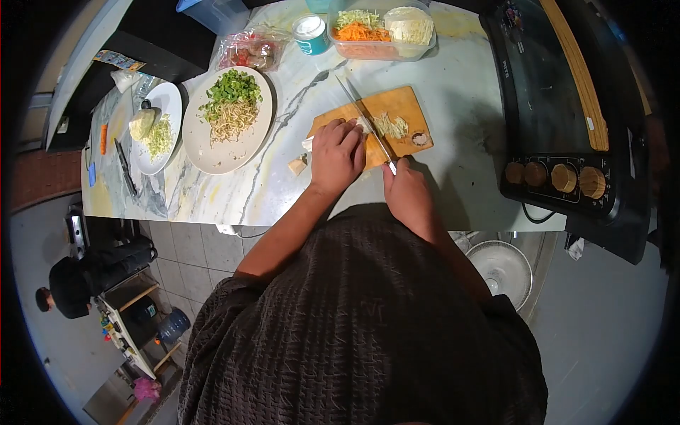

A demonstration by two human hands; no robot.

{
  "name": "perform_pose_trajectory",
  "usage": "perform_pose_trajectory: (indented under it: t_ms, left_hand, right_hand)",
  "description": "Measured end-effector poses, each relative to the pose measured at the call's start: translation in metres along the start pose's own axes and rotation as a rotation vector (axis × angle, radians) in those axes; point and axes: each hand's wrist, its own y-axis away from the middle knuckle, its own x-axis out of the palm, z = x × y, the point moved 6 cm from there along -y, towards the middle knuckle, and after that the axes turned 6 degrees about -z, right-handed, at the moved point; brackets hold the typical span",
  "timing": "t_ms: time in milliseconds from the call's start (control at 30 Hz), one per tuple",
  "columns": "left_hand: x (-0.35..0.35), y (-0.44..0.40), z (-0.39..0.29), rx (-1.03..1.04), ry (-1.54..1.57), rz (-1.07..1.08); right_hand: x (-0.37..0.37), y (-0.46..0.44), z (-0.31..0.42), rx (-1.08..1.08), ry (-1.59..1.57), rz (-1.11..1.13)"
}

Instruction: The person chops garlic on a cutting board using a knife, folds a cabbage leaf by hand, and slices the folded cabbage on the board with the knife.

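My left hand [338, 157] lies with curled fingers over a pale piece of food [308, 144] on the wooden cutting board [419, 105]; most of the piece is hidden under the hand. In my right hand [409, 190] is the handle of a long kitchen knife [352, 92]. Its blade slants across the board, close beside my left fingertips. Thin pale strips [392, 126] are heaped to the right of the blade. Just left of the board, a small beige chunk [297, 165] rests on the marble counter.
A large plate [205, 159] holds chopped greens and bean sprouts. Beyond the board are a tub of shredded vegetables [382, 49] and a white-topped jar [312, 39]. A smaller plate [152, 166] and another knife [125, 166] lie left; an oven [559, 127] stands right. Someone in black [74, 287] is at far left.
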Motion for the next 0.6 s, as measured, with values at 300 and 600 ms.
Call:
perform_pose_trajectory:
  t_ms: [300,600]
  left_hand:
    - [-0.001,-0.0015,-0.0004,-0.007,0.003,0.008]
    - [0.0011,-0.0014,0.001,-0.014,-0.002,0.033]
  right_hand:
    - [-0.0016,0.0041,0.0027,0.018,0.013,0.018]
    - [0.0079,0.0069,0.0004,0.032,0.031,0.005]
